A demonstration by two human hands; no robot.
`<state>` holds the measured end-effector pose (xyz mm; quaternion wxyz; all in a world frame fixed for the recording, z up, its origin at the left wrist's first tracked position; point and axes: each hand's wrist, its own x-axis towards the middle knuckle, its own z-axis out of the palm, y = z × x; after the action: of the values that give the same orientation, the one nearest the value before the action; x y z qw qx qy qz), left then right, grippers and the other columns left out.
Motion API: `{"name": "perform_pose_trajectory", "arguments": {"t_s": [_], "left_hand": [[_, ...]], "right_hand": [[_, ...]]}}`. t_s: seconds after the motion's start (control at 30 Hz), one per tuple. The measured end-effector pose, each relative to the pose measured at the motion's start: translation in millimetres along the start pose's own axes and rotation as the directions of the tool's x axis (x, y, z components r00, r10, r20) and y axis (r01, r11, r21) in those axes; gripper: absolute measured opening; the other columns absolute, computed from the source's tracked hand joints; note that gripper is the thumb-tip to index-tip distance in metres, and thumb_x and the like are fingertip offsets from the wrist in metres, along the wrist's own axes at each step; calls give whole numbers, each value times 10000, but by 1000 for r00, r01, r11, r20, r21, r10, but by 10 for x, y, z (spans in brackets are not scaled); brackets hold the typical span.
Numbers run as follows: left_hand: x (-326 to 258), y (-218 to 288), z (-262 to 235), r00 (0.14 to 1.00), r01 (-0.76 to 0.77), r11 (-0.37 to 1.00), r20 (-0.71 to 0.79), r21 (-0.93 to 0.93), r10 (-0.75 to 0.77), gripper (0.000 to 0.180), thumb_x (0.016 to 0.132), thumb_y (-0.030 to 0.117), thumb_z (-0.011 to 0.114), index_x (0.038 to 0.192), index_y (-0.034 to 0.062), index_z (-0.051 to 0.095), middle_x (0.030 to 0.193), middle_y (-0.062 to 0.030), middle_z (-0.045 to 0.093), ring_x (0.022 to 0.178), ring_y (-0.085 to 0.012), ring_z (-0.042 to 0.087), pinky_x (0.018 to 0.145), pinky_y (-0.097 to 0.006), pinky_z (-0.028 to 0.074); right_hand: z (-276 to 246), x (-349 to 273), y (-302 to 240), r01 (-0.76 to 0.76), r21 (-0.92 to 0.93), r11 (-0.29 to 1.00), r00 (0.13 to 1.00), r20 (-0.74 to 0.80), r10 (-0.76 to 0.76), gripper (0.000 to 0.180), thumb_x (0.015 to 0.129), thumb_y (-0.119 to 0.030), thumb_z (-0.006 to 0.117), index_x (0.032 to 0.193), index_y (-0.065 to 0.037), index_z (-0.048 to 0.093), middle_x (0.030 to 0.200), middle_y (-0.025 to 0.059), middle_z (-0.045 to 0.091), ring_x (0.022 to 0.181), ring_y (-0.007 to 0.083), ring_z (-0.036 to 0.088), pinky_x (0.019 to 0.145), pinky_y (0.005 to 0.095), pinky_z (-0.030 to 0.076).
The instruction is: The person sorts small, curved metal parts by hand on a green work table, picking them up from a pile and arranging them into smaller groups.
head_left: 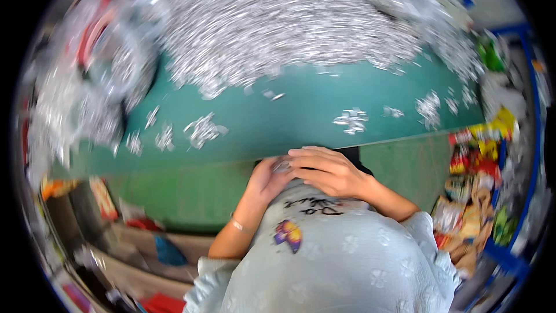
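Note:
Close to my body, just below the table's near edge, my two hands meet. My left hand (267, 178) is cupped with its palm turned up, and a bit of something small and silvery (282, 166) shows in it. Over it reaches my right hand (329, 169), its fingers stretched out and slightly bent across the left fingers; its palm side is hidden. Beyond the hands, a large heap of small silvery pieces (278, 17) covers the far part of the green table (278, 116). Small separate clusters of the same pieces (204, 131) lie nearer to me. Blur hides their exact shape.
Clear plastic bags (87, 110) with silvery pieces stand at the left, one with a red part. More clear plastic (428, 6) lies at the far right. A blue metal frame (530, 185) and colourful packets (469, 191) are at the right. Brown boxes (133, 255) stand lower left.

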<state>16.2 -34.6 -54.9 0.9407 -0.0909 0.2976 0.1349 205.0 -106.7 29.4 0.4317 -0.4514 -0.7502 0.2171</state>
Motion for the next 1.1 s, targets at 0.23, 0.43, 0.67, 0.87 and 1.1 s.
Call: {"name": "perform_pose_trajectory", "arguments": {"t_s": [0.23,0.43,0.67,0.87,1.1], "left_hand": [[-145,-291,919,981,164,793,-16,587,-191,362,1019,251,501,908,-51,666,896,-138,669,763,-187,626,720,-300,533],[820,-959,2060,961,-252,671,262,697,88,356,1016,221,490,998,-103,637,1025,-151,661,921,-213,638,867,-346,524],[2216,-1487,2427,700,-665,-23,634,746,330,440,1046,259,376,1020,-76,660,966,-183,688,929,-268,656,851,-376,502],[2116,-1563,2471,651,-741,-103,748,663,131,459,1055,292,346,1251,-74,541,1172,-226,651,1109,-296,621,958,-368,458],[1176,-1053,2391,819,-572,201,565,795,95,322,1038,189,424,1211,-49,555,1095,-137,648,1043,-189,614,926,-295,469]], "right_hand": [[-712,-684,-44,-438,-235,868,654,-746,128,100,830,48,611,911,41,670,910,150,642,867,293,611,791,376,494],[-1288,-1163,148,-798,-314,514,452,-876,166,307,863,-33,611,1165,15,582,1173,177,561,1135,337,513,982,416,395],[-1495,-1288,567,-766,-116,632,343,-905,250,312,928,-53,516,1231,24,533,1265,201,537,1235,366,482,1056,428,364],[-1504,-1324,593,-772,-114,626,322,-918,231,299,948,-47,479,1234,17,538,1265,197,542,1234,366,494,1054,424,375],[-1529,-1195,363,-749,-214,627,407,-895,181,258,896,9,538,1143,19,608,1216,182,581,1205,353,514,1032,422,389]]}}
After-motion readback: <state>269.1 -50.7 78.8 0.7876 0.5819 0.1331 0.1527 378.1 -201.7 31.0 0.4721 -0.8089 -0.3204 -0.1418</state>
